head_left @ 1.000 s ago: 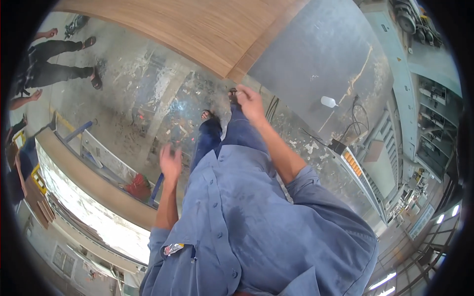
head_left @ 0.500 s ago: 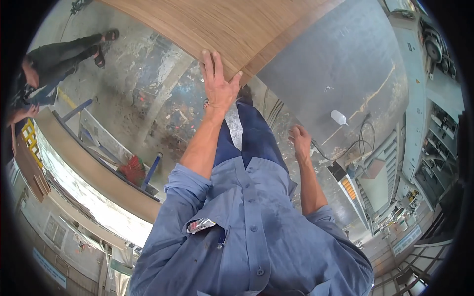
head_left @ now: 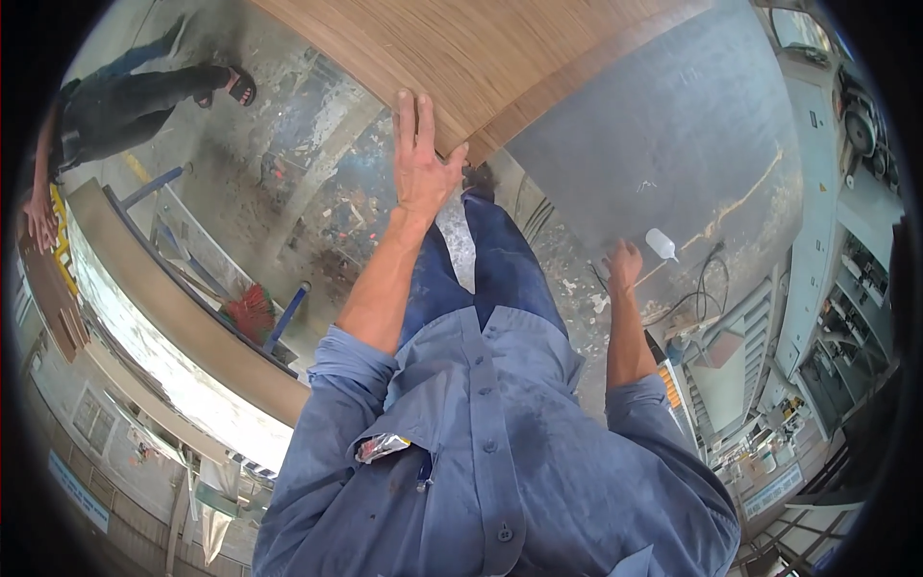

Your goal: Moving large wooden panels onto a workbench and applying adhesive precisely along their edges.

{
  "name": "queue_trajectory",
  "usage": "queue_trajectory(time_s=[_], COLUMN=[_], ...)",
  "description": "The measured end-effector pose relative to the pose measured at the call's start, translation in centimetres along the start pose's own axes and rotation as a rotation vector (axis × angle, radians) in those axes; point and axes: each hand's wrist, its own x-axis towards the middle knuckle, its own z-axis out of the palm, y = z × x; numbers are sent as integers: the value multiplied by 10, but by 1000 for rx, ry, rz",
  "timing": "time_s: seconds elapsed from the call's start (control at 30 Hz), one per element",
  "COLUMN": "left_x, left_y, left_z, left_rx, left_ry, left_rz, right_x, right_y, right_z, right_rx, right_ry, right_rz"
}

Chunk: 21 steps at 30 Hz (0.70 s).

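Observation:
A large brown wood-grain board lies at the top, one corner pointing toward me. My left hand rests at that corner, fingers stretched out onto the top face and thumb apart at the corner's edge. Beneath the board, to the right, spreads a dark grey tabletop. Over its near edge I hold my right hand, fingers loosely bent, thumb apart, with nothing visible in them. Just to the right of this hand, a white squeeze bottle lies on its side on the tabletop.
A black cable loops by the table's near right edge. Along the right stands a grey-green machine. At the left are a long beige-edged bench, a red-bristled brush and another person in dark trousers. The concrete floor is paint-spotted.
My right hand has moved right and slightly up, closer to the white bottle. My left hand stays on the board's corner. The person at the left has shifted position.

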Motion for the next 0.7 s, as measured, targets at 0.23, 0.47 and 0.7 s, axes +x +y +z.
queue_trajectory(time_s=[0.23, 0.47, 0.7], left_x=[-26, 2, 99], left_y=[9, -12, -75], left_z=[-8, -16, -53], left_rx=[-112, -981, -628], left_ry=[95, 389, 488], left_rz=[-106, -564, -746], right_x=[-46, -98, -113], right_y=[-51, -228, -305], right_z=[66, 187, 329], right_rx=[-331, -304, -690], right_ry=[-222, -271, -130], right_rz=[-428, -1184, -1532])
